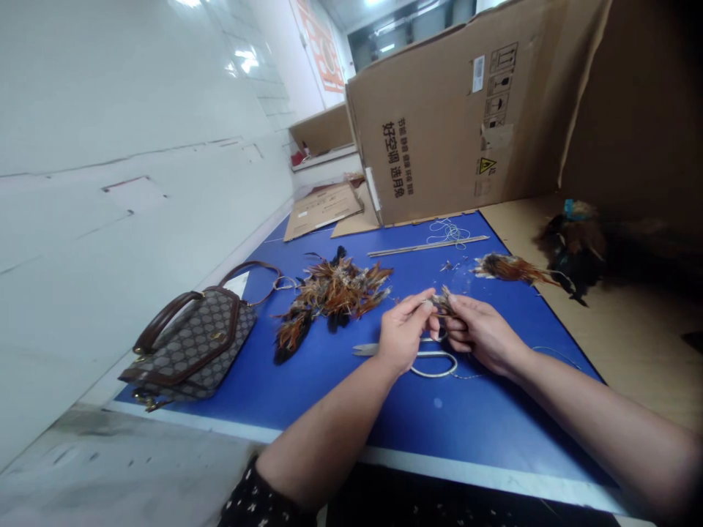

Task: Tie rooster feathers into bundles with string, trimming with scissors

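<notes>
Between my two hands is a small bunch of brown-grey feathers [441,300]. My left hand [405,329] pinches it from the left, and my right hand [477,329] pinches it from the right, fingertips close together. Under my hands lie scissors [433,364], blades pointing left, handles partly hidden by my left hand. To the left spreads a pile of brown, orange and black feathers [340,285]. A smaller bundle of orange-brown feathers [508,268] rests to the right, beyond my right hand.
A patterned handbag [211,340] stands at the blue table's [307,406] left side. Thin sticks [428,246] and tangled thread [447,231] lie farther back. A large cardboard box [439,139] rises behind, with flat cardboard [324,210] beside it. Dark feathers [576,245] are at the right.
</notes>
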A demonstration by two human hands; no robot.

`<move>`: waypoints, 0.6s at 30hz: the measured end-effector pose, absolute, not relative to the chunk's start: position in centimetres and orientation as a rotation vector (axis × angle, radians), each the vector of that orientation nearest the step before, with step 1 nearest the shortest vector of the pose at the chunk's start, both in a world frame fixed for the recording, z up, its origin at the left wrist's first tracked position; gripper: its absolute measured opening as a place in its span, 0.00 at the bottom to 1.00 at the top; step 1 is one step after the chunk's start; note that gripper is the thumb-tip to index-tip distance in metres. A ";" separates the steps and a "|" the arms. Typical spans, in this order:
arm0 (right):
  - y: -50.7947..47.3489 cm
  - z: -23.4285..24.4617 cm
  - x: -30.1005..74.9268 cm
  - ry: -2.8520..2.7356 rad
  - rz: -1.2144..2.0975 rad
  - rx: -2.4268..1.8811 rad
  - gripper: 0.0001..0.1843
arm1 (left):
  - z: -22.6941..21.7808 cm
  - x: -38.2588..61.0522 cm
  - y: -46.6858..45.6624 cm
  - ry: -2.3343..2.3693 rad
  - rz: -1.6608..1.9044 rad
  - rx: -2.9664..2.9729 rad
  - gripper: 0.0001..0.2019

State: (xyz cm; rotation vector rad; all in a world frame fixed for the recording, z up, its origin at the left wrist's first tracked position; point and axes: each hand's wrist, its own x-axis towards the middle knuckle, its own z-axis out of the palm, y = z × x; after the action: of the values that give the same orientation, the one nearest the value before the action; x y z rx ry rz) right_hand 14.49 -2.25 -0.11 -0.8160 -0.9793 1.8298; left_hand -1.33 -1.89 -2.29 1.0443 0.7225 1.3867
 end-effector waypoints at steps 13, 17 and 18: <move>-2.7 0.3 13.9 -0.927 1.838 -0.804 0.26 | -1.6 -1.5 -2.1 0.724 1.419 1.046 0.21; -2.6 0.3 14.2 -0.915 1.806 -0.813 0.27 | -0.9 -1.6 -1.9 0.743 1.464 0.899 0.22; -2.6 0.3 14.3 -0.920 1.800 -0.807 0.28 | -0.7 -1.8 -1.7 0.749 1.485 0.863 0.22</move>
State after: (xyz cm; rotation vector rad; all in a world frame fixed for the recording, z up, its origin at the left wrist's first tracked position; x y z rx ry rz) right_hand 14.26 -2.57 0.28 -0.8074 -0.9203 1.8000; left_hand -1.81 -1.73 -0.69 0.8629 0.7494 1.4853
